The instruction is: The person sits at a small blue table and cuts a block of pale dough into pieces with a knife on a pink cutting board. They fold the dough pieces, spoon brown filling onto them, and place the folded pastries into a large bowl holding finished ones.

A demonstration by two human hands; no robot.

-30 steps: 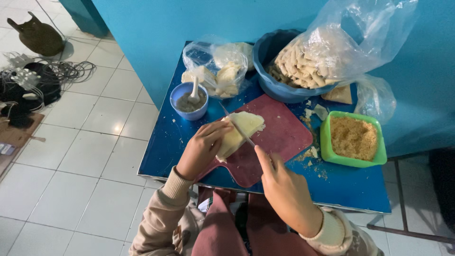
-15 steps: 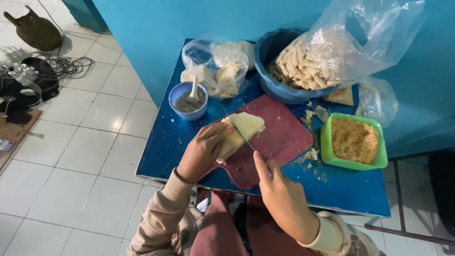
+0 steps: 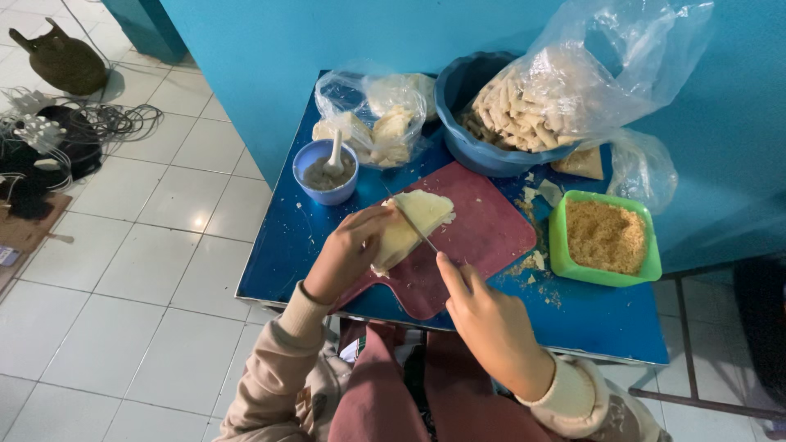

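My left hand (image 3: 348, 254) curls over the pale dough (image 3: 412, 227), fingers gripping it on the red board (image 3: 483, 237); my right hand (image 3: 483, 315) clasps a knife (image 3: 413, 225) laid across it.

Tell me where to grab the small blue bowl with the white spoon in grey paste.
Grip the small blue bowl by its outer wall, low, coming from its left, floor-facing side. The white spoon leans on the far rim, the clear bag of pale pieces crowds the far right, and the left hand works nearby.
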